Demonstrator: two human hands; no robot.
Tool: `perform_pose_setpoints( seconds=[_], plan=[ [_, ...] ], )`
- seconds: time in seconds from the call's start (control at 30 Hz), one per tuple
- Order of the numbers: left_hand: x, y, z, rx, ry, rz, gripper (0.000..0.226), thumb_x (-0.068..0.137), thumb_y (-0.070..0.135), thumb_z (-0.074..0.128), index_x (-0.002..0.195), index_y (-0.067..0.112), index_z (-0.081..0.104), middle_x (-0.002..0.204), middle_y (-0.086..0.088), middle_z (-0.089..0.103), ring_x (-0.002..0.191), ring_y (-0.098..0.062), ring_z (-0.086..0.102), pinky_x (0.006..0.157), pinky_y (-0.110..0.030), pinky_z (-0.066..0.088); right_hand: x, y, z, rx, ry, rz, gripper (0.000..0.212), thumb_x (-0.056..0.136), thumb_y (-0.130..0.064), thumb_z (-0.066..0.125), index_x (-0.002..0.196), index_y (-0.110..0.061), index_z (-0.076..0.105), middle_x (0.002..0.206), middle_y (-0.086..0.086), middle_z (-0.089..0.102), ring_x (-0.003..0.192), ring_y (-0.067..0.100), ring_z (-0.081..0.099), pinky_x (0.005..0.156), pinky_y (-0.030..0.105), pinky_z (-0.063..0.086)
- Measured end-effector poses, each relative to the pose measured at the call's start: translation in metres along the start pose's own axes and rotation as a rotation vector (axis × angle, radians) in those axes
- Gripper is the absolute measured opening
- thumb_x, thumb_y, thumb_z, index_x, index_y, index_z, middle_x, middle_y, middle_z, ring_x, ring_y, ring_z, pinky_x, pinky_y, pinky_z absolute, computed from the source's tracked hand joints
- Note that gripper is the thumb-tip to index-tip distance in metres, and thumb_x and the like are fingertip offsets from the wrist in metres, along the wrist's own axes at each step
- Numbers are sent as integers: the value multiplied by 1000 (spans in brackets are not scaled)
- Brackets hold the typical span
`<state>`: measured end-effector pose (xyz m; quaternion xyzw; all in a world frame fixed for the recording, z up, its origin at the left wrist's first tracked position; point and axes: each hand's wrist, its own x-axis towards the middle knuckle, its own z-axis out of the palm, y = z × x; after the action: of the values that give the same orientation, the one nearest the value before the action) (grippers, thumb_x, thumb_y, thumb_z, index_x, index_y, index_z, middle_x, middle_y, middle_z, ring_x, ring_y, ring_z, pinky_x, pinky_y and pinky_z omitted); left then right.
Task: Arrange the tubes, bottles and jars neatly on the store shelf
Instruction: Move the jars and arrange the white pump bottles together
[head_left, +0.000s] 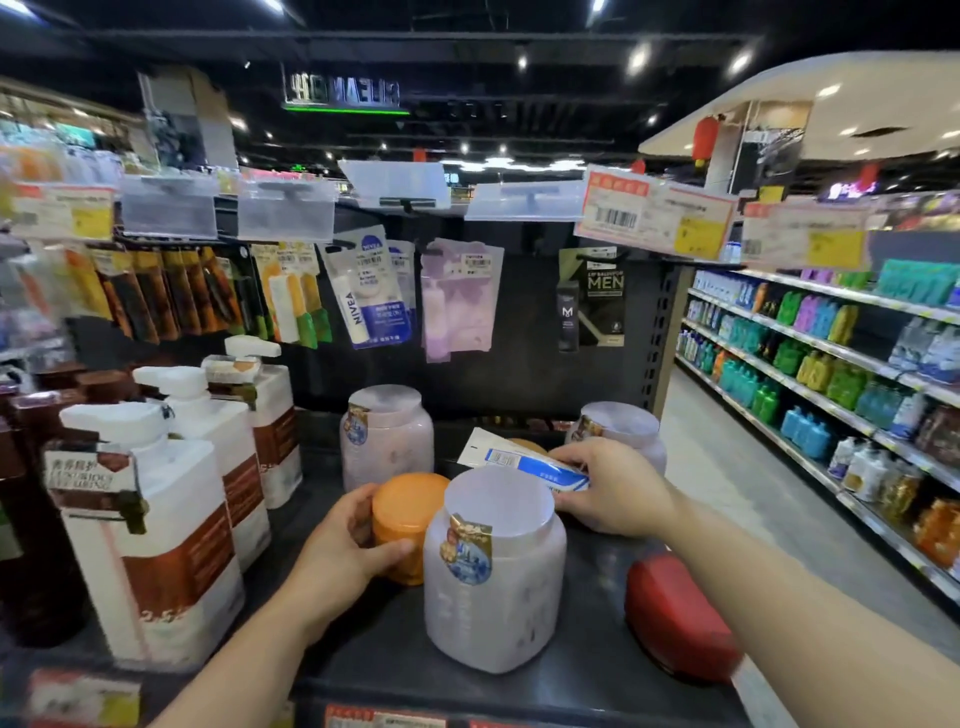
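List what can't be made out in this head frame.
- Second orange jar: mostly hidden behind the white-and-blue tube.
- Red item: blurred, type unclear.
- Right hand fingers: underside grip hidden by the hand itself.
- Pump bottle label: text too blurred to read.

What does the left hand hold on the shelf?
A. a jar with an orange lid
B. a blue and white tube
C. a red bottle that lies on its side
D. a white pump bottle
A: the left hand curls its fingers and thumb round the orange-lidded jar, while the right hand holds the blue and white tube.
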<state>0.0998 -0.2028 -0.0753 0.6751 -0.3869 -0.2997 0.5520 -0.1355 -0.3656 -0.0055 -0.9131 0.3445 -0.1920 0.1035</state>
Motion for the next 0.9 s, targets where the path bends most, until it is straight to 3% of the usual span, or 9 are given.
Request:
perform_pose_setpoints(
  seconds=[0.13, 0.27, 0.3, 0.4, 0.5, 0.63, 0.73, 0.8, 0.9],
  plan=[
    [7, -4, 9, -36, -11, 8, 80, 73, 6, 81, 140, 24, 41, 133, 3, 55, 118, -15, 54, 100, -36, 46, -2, 0, -3, 28, 26, -4, 15, 76, -50, 71, 74, -41, 59, 66, -20, 62, 67, 1, 59, 51, 14, 37],
    [10, -1, 16, -62, -65, -6, 81, 71, 10, 83, 138, 26, 41, 136, 1, 55, 119, -16, 54, 96, -33, 47, -3, 0, -8, 28, 46, 36, 27, 75, -41, 74, 99, -30, 70, 86, -12, 71, 77, 5, 63, 68, 28, 52],
    [8, 2, 16, -44, -57, -12, 82, 71, 14, 83, 141, 25, 40, 140, 0, 52, 123, -18, 52, 95, -32, 47, -3, -2, -12, 24, 55, 41, 29, 75, -38, 75, 103, -30, 69, 90, -11, 72, 79, 5, 63, 70, 27, 52],
    [0, 17, 9, 40, 118, 41, 75, 76, 28, 81, 141, 27, 43, 144, 3, 47, 129, -17, 46, 95, -31, 44, -3, -9, -23, 25, 106, 28, 38, 76, -33, 76, 113, -30, 66, 97, -13, 69, 82, 1, 60, 63, 8, 42],
    [-15, 47, 0, -28, 235, 139, 53, 80, 37, 74, 129, 30, 54, 133, 6, 56, 122, -13, 51, 105, -38, 43, -2, -38, -38, 106, 171, -22, 36, 76, -33, 77, 109, -35, 62, 96, -19, 63, 80, -3, 57, 62, 5, 40],
    [-38, 86, -4, -248, 71, 178, 41, 74, 49, 68, 112, 35, 62, 122, 3, 65, 113, -14, 61, 96, -38, 52, 2, -93, -41, 191, 216, -131, 43, 73, -35, 79, 111, -31, 58, 96, -17, 58, 88, 2, 57, 73, 19, 47],
    [-51, 103, -9, -374, 3, 209, 45, 80, 38, 66, 121, 19, 61, 114, -5, 72, 102, -21, 69, 83, -36, 57, 5, -132, -30, 242, 206, -249, 46, 71, -40, 80, 110, -30, 57, 96, -15, 58, 85, 2, 57, 69, 17, 45],
    [-58, 108, -21, -414, 53, 229, 32, 90, 27, 62, 120, 15, 60, 107, -7, 74, 91, -21, 72, 73, -32, 57, 5, -154, -24, 297, 197, -280, 48, 69, -40, 81, 108, -29, 56, 94, -13, 58, 82, 2, 57, 67, 17, 46],
    [-69, 103, -44, -408, 137, 211, 26, 93, 21, 60, 118, 13, 60, 102, -9, 75, 84, -20, 73, 71, -34, 57, 3, -178, -18, 362, 123, -303, 51, 70, -40, 81, 110, -29, 54, 97, -13, 59, 84, 3, 58, 70, 18, 50]
  ],
)
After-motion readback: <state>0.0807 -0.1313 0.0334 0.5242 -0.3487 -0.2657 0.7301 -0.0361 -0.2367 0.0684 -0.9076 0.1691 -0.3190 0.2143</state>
